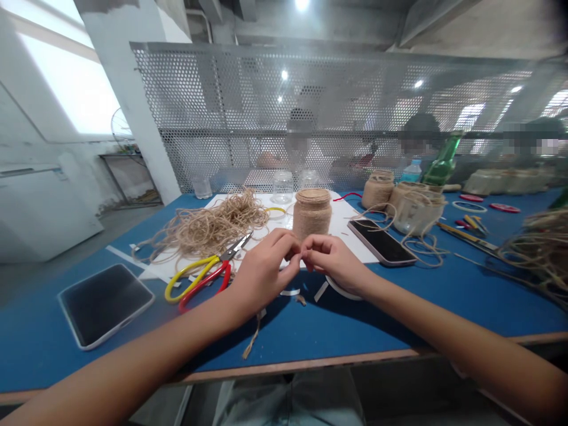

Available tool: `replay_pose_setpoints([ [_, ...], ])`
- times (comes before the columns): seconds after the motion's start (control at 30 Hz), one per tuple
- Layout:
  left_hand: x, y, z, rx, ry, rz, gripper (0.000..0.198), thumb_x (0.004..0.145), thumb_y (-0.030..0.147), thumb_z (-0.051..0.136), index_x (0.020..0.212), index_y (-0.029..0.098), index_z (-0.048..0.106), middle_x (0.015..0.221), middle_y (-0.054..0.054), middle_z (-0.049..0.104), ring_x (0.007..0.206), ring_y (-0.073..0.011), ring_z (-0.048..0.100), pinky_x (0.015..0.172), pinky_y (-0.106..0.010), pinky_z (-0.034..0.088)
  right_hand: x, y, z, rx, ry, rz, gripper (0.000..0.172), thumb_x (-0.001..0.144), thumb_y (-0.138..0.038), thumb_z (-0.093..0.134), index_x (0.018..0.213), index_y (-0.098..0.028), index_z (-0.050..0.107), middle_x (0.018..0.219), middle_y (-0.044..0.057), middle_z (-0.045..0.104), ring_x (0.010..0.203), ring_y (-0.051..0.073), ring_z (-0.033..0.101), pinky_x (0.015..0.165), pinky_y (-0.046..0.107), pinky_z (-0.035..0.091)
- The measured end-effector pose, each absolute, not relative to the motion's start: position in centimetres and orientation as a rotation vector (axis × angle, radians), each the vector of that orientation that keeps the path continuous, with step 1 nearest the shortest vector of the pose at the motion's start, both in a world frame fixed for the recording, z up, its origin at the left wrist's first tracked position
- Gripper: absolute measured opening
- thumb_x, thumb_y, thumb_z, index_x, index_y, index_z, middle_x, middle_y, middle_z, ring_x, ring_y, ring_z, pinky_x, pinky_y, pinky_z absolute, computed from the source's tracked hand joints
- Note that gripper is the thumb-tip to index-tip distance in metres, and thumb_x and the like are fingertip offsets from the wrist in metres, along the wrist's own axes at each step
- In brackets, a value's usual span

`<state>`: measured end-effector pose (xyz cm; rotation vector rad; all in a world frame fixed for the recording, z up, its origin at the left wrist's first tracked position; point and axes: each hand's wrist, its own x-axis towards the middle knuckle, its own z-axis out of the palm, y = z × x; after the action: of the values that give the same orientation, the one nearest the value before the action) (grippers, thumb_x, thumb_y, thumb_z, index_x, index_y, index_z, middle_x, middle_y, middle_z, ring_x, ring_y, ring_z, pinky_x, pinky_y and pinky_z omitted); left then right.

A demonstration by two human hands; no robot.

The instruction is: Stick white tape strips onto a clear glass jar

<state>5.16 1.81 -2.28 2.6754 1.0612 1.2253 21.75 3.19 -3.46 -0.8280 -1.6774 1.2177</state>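
At the lower left of the frame, a dark-screened tablet (106, 305) lies on the blue tabletop (284, 349). Above and right of it spreads a loose tangle of jute twine (213, 222), and just below that sit scissors (227, 254) with one yellow and one red handle, blades pointing up and right. The left hand (266, 266) is near the centre, fingers bent and narrowed to a pinch; its fingertips meet those of the right hand (332, 260), likewise narrowed. I cannot tell what, if anything, they hold. Right behind the fingertips, at mid-frame, stands an upright twine-wrapped jar (312, 213). A white ring (344, 293) shows partly beneath the right wrist. Further right lies a smartphone (381, 241), screen up, with a green glass bottle (444, 160) tilted above it. A second twine heap (539, 248) fills the right edge.
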Motion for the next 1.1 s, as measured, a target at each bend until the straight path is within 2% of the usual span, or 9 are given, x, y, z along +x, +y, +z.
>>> replay_pose_setpoints([
  [0.43, 5.44, 1.61, -2.34, 2.680, 1.036, 1.204, 0.006, 0.081, 0.015, 0.045, 0.080, 0.019, 0.050, 0.093, -0.004, 0.056, 0.087, -0.0138, 0.053, 0.078, -0.026, 0.043, 21.61, 2.87, -3.02, -0.823, -1.786, 1.028, 0.006, 0.072, -0.017, 0.049, 0.066, -0.017, 0.047, 0.063, -0.004, 0.044, 0.058, 0.008, 0.040, 0.054, 0.021, 0.031],
  [0.63, 5.50, 1.60, -2.41, 2.675, 1.022, 1.218, 0.005, 0.082, 0.016, 0.046, 0.081, 0.018, 0.050, 0.093, -0.004, 0.056, 0.087, -0.0139, 0.053, 0.079, -0.026, 0.043, 21.25, 2.73, -3.27, -0.810, -1.777, 0.959, 0.007, 0.069, -0.012, 0.046, 0.065, -0.017, 0.044, 0.062, -0.005, 0.040, 0.058, 0.008, 0.036, 0.053, 0.021, 0.028],
  [1.1, 5.28, 1.85, -2.08, 2.673, 0.877, 1.292, 0.008, 0.081, 0.011, 0.044, 0.082, 0.018, 0.048, 0.091, -0.005, 0.055, 0.091, -0.0139, 0.051, 0.081, -0.027, 0.041, 21.33, 3.12, -3.55, -0.723, -1.665, 1.089, 0.008, 0.072, -0.013, 0.046, 0.068, -0.019, 0.044, 0.056, -0.007, 0.035, 0.049, 0.006, 0.028, 0.050, 0.021, 0.025],
])
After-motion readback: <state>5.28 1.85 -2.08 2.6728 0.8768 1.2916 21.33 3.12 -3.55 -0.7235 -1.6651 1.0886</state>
